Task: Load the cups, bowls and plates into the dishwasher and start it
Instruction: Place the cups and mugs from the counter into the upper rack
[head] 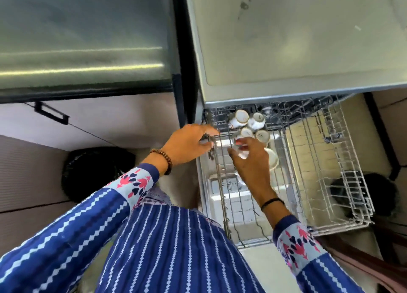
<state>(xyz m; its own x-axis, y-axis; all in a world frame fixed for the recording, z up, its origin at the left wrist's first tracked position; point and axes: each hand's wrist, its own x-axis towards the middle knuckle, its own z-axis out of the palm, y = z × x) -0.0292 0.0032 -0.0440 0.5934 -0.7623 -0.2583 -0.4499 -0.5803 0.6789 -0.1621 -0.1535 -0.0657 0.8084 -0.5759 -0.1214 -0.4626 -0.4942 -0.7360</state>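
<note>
Head camera looks steeply down, close above the dishwasher rack (259,182).

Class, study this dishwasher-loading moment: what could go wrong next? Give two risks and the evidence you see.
1. The right hand holds a cup tight beside the racked cups; it might knock or chip them.
2. The left hand grips the rack at its edge; if the rack slides, fingers could get pinched.

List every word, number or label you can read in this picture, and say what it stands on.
No text can be read.
Dark marks on the bases of the upturned white ceramic cups in the grey wire dishwasher rack: too blurred to read.
</note>
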